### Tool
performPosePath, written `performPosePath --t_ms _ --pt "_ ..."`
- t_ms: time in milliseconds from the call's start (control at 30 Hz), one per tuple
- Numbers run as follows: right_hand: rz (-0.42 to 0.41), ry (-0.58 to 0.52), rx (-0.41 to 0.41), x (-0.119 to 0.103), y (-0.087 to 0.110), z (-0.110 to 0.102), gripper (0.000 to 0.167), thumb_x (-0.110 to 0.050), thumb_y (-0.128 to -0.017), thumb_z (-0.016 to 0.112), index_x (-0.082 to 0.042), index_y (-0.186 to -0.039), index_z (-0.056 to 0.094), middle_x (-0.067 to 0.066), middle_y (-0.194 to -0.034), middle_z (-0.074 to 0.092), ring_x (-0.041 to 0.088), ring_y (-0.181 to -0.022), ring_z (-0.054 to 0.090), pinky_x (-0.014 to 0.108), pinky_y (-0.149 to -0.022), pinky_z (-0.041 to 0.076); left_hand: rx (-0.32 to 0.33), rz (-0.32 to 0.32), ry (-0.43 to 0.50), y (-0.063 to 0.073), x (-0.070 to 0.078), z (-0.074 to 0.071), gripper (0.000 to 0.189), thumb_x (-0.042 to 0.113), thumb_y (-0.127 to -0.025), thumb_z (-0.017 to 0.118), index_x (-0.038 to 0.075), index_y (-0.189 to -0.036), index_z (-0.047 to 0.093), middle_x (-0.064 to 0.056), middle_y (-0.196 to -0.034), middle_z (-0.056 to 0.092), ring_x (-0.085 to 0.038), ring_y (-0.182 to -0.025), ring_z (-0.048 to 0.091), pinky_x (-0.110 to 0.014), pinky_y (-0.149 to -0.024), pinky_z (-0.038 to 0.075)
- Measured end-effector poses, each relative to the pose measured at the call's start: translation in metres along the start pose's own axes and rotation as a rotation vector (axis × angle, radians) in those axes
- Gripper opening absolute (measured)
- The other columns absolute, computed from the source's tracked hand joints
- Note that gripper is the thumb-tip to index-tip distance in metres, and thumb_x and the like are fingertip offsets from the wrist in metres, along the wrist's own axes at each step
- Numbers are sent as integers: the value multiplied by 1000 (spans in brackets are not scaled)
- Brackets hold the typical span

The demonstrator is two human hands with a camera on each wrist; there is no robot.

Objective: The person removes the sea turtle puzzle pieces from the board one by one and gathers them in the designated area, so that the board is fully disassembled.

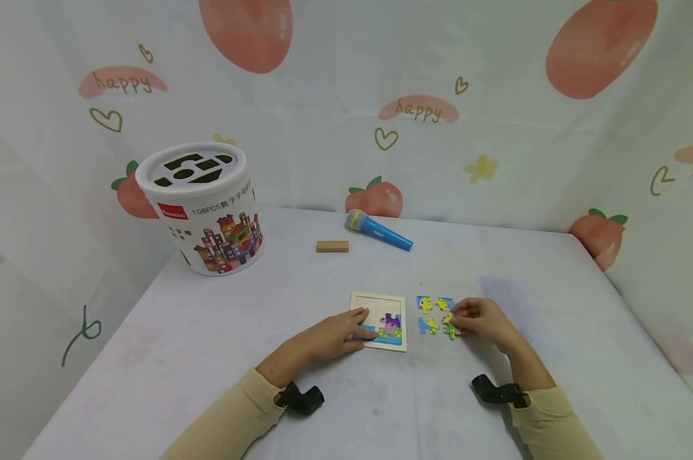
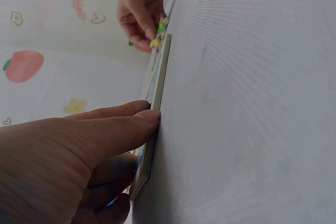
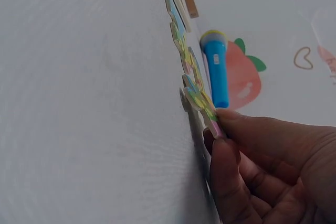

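Note:
My left hand (image 1: 337, 333) rests on the left side of a square wooden puzzle board (image 1: 375, 300), fingers spread over it. In the left wrist view its thumb (image 2: 142, 121) touches the board's edge (image 2: 157, 85). Purple, pink, green and blue pieces (image 1: 390, 326) fill the board's lower right part; my fingers hide some of the lower left. My right hand (image 1: 481, 322) pinches a green, yellow and pink puzzle piece (image 3: 202, 103) between thumb and fingers, tilted in the right wrist view. Beside it lie loose blue-and-yellow puzzle pieces (image 1: 425, 304), several in all.
Behind the board lie a small brown wooden block (image 1: 332, 246) and a blue toy microphone (image 1: 380, 231). A large white lidded bucket (image 1: 205, 211) stands at the back left. A printed cloth backdrop (image 1: 323, 128) rises behind the white tabletop (image 1: 346, 409).

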State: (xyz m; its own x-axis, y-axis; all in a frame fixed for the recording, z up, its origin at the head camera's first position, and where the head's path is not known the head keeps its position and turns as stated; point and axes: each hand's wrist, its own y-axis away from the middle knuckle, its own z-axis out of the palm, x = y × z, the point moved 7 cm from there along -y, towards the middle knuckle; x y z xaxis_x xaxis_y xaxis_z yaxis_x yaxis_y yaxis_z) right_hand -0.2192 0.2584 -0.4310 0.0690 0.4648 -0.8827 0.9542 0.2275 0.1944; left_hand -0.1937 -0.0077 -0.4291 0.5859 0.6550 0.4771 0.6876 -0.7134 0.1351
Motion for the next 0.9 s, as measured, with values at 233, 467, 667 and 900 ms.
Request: performPosePath --t_ms 233,467,667,900 --pt "29 52 17 2 0 0 30 -7 -85 65 14 -105 57 0 -76 63 6 -65 58 22 -60 54 2 0 -2 0 0 0 35 24 -93 57 24 -128 58 -9 -150 32 -22 -143 23 -41 -112 30" --pt "59 37 23 7 -1 -2 33 -10 -85 66 14 -108 57 -2 -77 63 6 -66 59 22 -61 54 -1 0 -1 0 0 0 35 24 -93 57 24 -129 57 -9 -150 32 -22 -143 23 -41 -112 29" --pt "61 12 18 7 0 -4 35 -10 -85 66 14 -109 57 -3 -77 64 5 -66 59 22 -62 54 5 4 -4 0 0 0 35 24 -93 57 25 -128 58 -9 -150 32 -22 -143 23 -41 -112 30" --pt "66 24 1 7 1 0 34 -9 -84 67 15 -107 57 -2 -76 63 5 -64 59 21 -61 53 9 8 -4 0 -1 0 35 24 -93 57 25 -128 58 -9 -150 33 -22 -143 24 -41 -112 30"
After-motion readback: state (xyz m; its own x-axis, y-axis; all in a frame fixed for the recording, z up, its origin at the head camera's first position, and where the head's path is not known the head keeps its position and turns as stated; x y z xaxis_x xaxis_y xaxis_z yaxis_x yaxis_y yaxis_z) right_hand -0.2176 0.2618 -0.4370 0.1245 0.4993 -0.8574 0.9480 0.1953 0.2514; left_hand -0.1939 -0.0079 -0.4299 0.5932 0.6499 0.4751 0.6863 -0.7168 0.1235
